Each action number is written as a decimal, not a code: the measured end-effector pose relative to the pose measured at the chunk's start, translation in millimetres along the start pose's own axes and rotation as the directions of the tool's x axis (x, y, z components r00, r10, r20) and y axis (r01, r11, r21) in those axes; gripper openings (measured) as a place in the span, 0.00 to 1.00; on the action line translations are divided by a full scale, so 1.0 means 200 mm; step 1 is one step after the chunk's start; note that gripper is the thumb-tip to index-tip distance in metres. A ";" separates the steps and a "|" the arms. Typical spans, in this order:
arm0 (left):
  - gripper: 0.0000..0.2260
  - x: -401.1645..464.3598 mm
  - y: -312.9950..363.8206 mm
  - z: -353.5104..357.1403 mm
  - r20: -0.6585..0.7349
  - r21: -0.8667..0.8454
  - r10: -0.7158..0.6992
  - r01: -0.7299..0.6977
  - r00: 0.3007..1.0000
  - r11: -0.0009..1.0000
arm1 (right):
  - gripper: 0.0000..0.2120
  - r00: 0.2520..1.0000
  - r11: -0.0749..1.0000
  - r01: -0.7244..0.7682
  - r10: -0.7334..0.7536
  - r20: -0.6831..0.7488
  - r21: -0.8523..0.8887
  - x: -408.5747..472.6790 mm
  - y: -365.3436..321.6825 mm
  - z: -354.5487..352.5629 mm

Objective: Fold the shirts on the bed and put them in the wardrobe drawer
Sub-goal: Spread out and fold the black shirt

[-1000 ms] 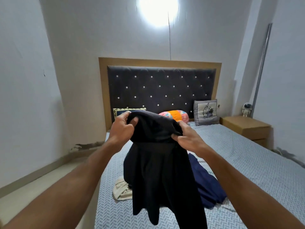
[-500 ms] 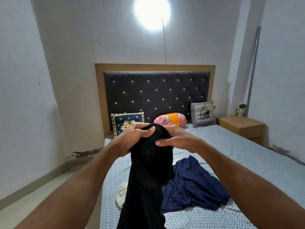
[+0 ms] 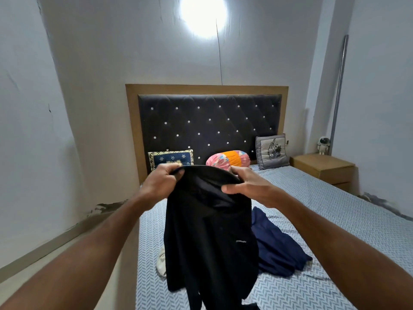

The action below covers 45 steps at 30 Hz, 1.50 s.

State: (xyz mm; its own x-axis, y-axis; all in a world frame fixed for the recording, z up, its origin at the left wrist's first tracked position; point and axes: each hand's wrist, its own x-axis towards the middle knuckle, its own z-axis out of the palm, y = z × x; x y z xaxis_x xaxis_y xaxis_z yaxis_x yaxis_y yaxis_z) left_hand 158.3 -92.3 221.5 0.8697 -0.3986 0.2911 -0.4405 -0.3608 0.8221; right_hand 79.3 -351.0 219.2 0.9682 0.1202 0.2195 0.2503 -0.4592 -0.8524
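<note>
Shirts: three. One black shirt [image 3: 210, 231] held up over the bed [image 3: 335, 231]; one navy shirt [image 3: 277, 249] lying on the bed; one cream shirt [image 3: 161, 261] on the bed near its left edge, mostly hidden behind the black one.

Hands: two. Left hand [image 3: 161, 186] and right hand [image 3: 248, 186], each gripping the top of the black shirt.

Pillows at the head of the bed: three. One dark blue cushion with gold trim [image 3: 171, 158], one pink-and-orange bolster [image 3: 228, 158], one grey cushion [image 3: 271, 151].

Beds: one. Headboards [image 3: 207, 124]: one.

Nightstands [image 3: 324, 170] to the right of the bed: one.

Astronaut figurines [image 3: 323, 145] on the nightstand: one.
</note>
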 end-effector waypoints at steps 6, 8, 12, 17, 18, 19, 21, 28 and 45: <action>0.11 -0.03 0.10 0.03 -0.058 -0.246 -0.007 -0.008 0.998 0.969 | 0.23 0.984 0.968 -0.057 0.096 0.149 -0.246 -0.10 0.09 -0.01; 0.20 -0.05 0.06 0.03 -0.003 -0.050 0.008 -0.008 1.000 0.999 | 0.20 0.995 0.973 -0.099 0.100 -0.004 -0.208 -0.09 0.10 -0.02; 0.25 -0.12 0.04 0.06 0.283 0.355 0.023 -0.127 0.959 0.926 | 0.10 0.958 0.990 -0.059 0.092 -0.271 0.127 -0.10 0.08 -0.07; 0.09 -0.12 0.02 0.11 0.258 0.139 -0.116 0.082 0.959 0.987 | 0.07 0.952 0.991 -0.061 0.093 -0.291 0.115 -0.16 0.12 -0.06; 0.11 -0.12 0.00 0.12 0.207 -0.031 -0.168 0.178 0.964 0.984 | 0.10 0.957 0.997 -0.067 0.050 -0.287 -0.050 -0.18 0.15 -0.07; 0.12 -0.14 0.01 0.13 0.181 -0.189 -0.219 0.252 0.959 0.949 | 0.16 0.971 0.973 -0.079 0.026 -0.239 -0.216 -0.20 0.16 -0.08; 0.13 -0.20 0.03 0.13 0.191 -0.358 -0.291 0.343 0.937 0.869 | 0.28 0.998 0.921 -0.053 0.035 -0.052 -0.386 -0.24 0.18 -0.10; 0.42 -0.26 0.11 0.12 0.463 -0.023 -0.234 0.275 0.855 0.961 | 0.31 0.904 0.833 -0.117 0.315 0.289 -0.540 -0.34 0.19 -0.20; 0.09 -0.18 -0.09 0.13 0.112 0.505 -0.143 0.068 0.983 0.860 | 0.09 0.968 0.628 -0.227 0.061 -0.244 -0.744 -0.44 0.23 -0.44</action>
State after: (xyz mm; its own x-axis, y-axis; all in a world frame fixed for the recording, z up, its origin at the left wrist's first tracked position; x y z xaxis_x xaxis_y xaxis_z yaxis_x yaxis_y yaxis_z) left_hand 130.1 -92.4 183.3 0.8934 -0.4346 0.1137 -0.4324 -0.7633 0.4800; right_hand 5.5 -460.1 202.1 0.9528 -0.1264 0.2760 -0.0617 -0.9708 -0.2317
